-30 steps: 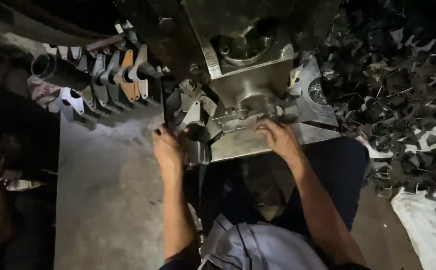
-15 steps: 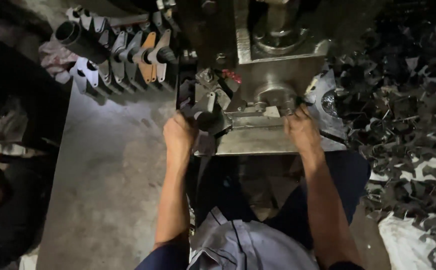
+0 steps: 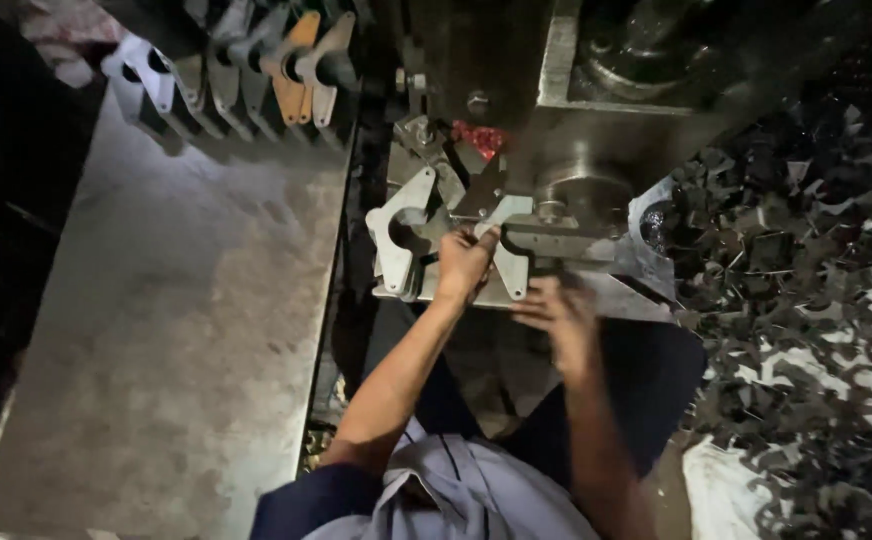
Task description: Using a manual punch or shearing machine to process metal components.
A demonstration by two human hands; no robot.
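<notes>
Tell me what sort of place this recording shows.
Probably a metal stamping workshop: a heavy press, cut metal blanks by the left hand, and a scrap heap beside it.

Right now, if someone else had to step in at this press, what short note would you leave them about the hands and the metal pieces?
Left hand: gripping a flat grey notched metal plate on the grey steel press bed, under the round ram.
Right hand: blurred, open, empty, at the bed's front edge.
Another pale cut-out plate lies at the bed's left.
Done: shaped plates hang on a dark rod above the worn metal bench; dark offcuts are piled to the right.
Left: the held plate is not yet released.
</notes>
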